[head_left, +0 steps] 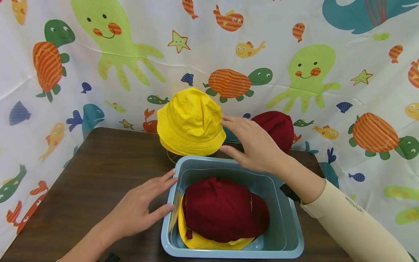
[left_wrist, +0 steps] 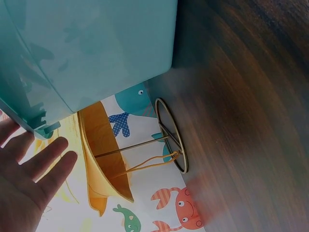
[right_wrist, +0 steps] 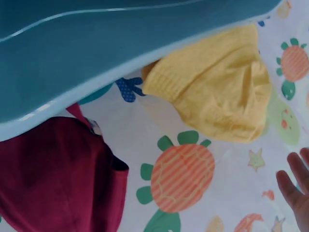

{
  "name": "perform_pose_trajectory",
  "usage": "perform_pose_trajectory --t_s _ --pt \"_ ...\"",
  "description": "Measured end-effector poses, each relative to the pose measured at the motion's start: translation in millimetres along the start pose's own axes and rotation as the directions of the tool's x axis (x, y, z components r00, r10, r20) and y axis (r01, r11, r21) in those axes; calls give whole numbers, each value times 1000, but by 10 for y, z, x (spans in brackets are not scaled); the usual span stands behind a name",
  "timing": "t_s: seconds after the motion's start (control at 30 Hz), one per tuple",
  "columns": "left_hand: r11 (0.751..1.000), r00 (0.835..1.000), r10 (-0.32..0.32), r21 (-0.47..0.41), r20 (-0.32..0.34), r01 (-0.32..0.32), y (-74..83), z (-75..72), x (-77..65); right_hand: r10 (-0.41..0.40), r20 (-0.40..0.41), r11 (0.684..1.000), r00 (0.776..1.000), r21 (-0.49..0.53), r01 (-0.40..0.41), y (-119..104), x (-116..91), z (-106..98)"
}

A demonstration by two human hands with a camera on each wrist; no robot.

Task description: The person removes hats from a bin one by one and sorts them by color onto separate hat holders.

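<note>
A yellow bucket hat (head_left: 191, 120) hangs on a thin wire stand (left_wrist: 166, 137) behind a blue plastic bin (head_left: 297, 242). My right hand (head_left: 253, 143) reaches over the bin's far side, fingers extended, fingertips at the hat's right side in the head view. In the right wrist view, the fingers of that hand (right_wrist: 297, 181) show apart from the hat (right_wrist: 217, 87). My left hand (head_left: 140, 203) touches the bin's left rim with straight, spread fingers. Inside the bin, a maroon cap (head_left: 222, 211) lies on top of yellow fabric (head_left: 203, 243), mostly hidden.
Another maroon cap (head_left: 275, 127) stands at the back right, partly covered by my right hand. The bin rests on a dark wooden table (head_left: 108, 174). A white curtain printed with sea animals (head_left: 203, 47) hangs close behind the table's far edge.
</note>
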State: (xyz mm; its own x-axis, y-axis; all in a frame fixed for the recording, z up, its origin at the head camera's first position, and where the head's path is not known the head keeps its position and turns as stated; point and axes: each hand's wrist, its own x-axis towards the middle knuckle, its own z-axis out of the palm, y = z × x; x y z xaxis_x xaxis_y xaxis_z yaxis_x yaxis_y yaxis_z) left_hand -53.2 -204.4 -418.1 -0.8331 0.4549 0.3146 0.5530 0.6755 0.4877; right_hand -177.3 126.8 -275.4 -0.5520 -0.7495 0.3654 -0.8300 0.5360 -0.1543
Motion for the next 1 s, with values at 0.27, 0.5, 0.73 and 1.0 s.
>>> perform_pose_trajectory --t_s 0.27,0.5,0.73,1.0 --pt "1000 1000 4 -2 -2 -4 1 0 4 -46 79 999 996 29 44 -11 -209 41" --pt "1000 1000 2 1 -1 -2 3 -7 8 -35 221 993 975 116 9 -60 -368 55" --pt "1000 1000 2 6 2 -2 -13 -12 10 -4 363 972 932 221 -81 -85 -475 66" --pt "1000 1000 9 0 -1 -9 -24 -6 22 32 470 943 882 278 -182 -108 -520 106"
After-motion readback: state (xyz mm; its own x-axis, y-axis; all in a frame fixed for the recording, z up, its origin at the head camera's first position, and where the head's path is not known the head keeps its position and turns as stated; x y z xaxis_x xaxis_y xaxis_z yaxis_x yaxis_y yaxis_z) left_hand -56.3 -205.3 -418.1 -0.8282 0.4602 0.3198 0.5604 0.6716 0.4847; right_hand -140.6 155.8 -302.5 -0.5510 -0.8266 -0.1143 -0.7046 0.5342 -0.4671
